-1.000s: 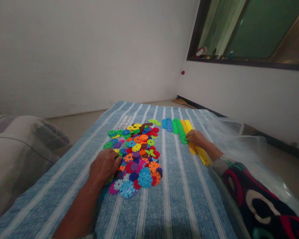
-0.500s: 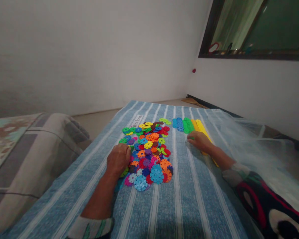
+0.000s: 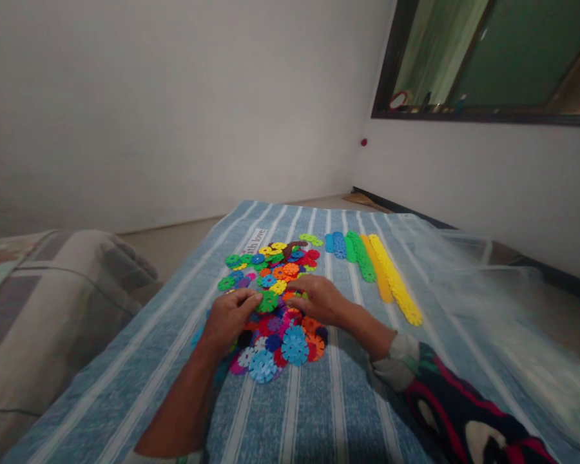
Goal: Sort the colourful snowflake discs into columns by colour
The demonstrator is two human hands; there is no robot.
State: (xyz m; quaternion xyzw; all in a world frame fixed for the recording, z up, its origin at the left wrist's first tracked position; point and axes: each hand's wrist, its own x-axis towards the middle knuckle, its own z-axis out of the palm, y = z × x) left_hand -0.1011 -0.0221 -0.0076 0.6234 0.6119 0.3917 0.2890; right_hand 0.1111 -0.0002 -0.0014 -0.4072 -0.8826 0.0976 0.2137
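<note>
Between the thumb and fingers of my left hand (image 3: 232,317) is a green notched disc (image 3: 269,301), held over the loose pile. Just to its right, my right hand (image 3: 316,298) reaches in above the pile with thumb and fingers apart; nothing shows between them. Beneath both hands lies a heap of multicoloured notched discs, among them a large light-blue disc (image 3: 294,345) and an orange disc (image 3: 290,270). On the right, discs are laid overlapping in rows by colour: a long yellow row (image 3: 394,277), a shorter orange row (image 3: 377,267), a green row (image 3: 362,258) and a blue row (image 3: 339,245).
A striped blue cloth (image 3: 314,412) covers the table. Light-green discs (image 3: 311,240) lie behind the heap. Clear plastic containers (image 3: 464,248) stand along the right edge. Grey fabric (image 3: 77,290) is bunched at the left, and a wall (image 3: 174,116) rises behind.
My right hand has moved left from the coloured rows to the pile, uncovering the rows' near ends. My left hand has come slightly inward, and the green disc now shows in its fingers.
</note>
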